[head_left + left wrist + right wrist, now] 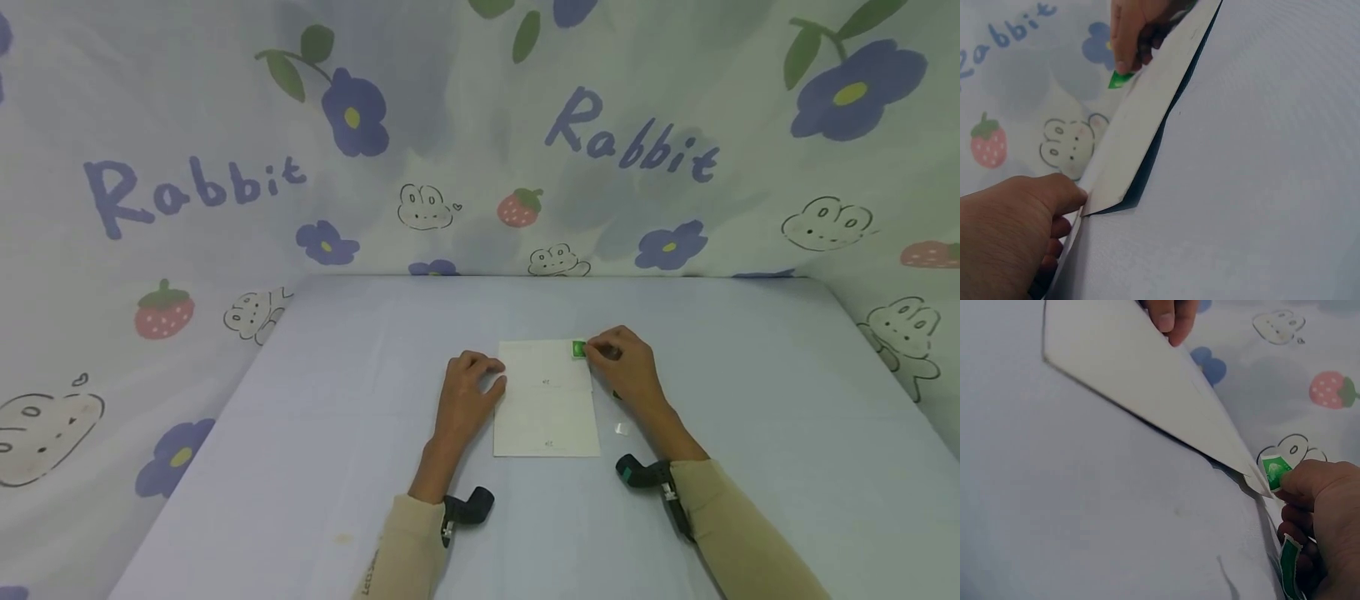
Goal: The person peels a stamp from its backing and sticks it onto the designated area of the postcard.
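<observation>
right hand (1335, 515)'s pinching a green stamp (1274, 469) by the white card (1129, 375)'s edge, second stamp (1289, 565) lower down, maybe held too, left hand (1175, 315) at the card's edge up top

Left sleeve (410, 543) tan, dark lettering (371, 575) near edge; right sleeve (738, 529) tan. Left wrist camera (474, 507) black, rounded; right wrist camera (643, 476) matching, teal mark (627, 472).

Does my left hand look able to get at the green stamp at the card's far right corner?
Probably yes: nothing stands between the left hand and the green stamp, though the right hand pinches its edge.
</observation>
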{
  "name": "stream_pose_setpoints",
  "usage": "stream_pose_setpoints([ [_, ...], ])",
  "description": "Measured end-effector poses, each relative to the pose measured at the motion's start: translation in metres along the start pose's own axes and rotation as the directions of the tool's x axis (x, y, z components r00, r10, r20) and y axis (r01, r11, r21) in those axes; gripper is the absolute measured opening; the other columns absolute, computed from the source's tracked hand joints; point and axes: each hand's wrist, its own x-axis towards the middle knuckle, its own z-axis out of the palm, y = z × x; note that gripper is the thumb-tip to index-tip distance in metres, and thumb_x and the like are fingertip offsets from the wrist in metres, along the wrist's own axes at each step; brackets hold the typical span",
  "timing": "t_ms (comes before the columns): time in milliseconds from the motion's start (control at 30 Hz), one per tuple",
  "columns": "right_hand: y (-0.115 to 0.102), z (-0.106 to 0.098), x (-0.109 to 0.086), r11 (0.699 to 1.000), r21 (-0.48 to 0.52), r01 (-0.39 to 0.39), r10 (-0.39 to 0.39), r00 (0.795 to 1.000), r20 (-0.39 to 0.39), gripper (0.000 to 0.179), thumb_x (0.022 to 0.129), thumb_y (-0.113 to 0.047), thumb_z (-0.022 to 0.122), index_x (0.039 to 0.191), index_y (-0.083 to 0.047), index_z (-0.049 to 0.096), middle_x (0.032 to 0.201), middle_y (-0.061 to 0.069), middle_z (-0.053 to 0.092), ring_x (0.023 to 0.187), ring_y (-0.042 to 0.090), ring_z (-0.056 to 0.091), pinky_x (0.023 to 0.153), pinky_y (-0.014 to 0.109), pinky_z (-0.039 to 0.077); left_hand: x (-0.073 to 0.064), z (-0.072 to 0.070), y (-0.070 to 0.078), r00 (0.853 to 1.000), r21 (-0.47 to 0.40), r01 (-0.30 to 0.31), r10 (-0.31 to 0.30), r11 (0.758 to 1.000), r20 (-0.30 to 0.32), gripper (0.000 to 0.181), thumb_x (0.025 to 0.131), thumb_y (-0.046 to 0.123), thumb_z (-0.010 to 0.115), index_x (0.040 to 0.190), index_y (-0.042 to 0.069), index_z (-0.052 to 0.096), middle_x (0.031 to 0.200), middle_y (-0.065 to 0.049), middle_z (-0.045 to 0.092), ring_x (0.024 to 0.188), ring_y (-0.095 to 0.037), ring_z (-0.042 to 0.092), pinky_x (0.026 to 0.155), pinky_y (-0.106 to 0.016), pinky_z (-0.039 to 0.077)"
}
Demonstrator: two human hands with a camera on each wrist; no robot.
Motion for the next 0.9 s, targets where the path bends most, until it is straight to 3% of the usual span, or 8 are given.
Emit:
stream_pose_setpoints([
  [400,0.0010,0.0021,0.0031,1.000,-0.010,-0.021,0.021,0.999,0.031,0.013,0.090,-0.016,0.076,0.097,-0.005,0.076,0.101,0.006,0.062,0.090,0.021,0.061,0.080,0.038,0.053,0.0011,0.0012,-0.0006,1.000,0.004,0.018,-0.018,1.000,0.009,0.014,0.090,0.013,0.075,0.104,0.011,0.075,0.109,-0.002,0.059,0.102,-0.022,0.052,0.085,-0.035,0.048],
  [900,0.0008,0.0061,0.0041,0.999,-0.042,-0.017,0.020,0.997,0.068,0.016,0.091,-0.013,0.076,0.101,-0.002,0.073,0.106,0.009,0.059,0.099,0.026,0.062,0.089,0.041,0.052,0.0023,-0.0005,-0.0001,1.000,0.006,-0.017,0.017,1.000,-0.002,0.014,0.089,0.012,0.076,0.103,0.009,0.075,0.108,-0.004,0.060,0.100,-0.023,0.052,0.082,-0.035,0.048],
])
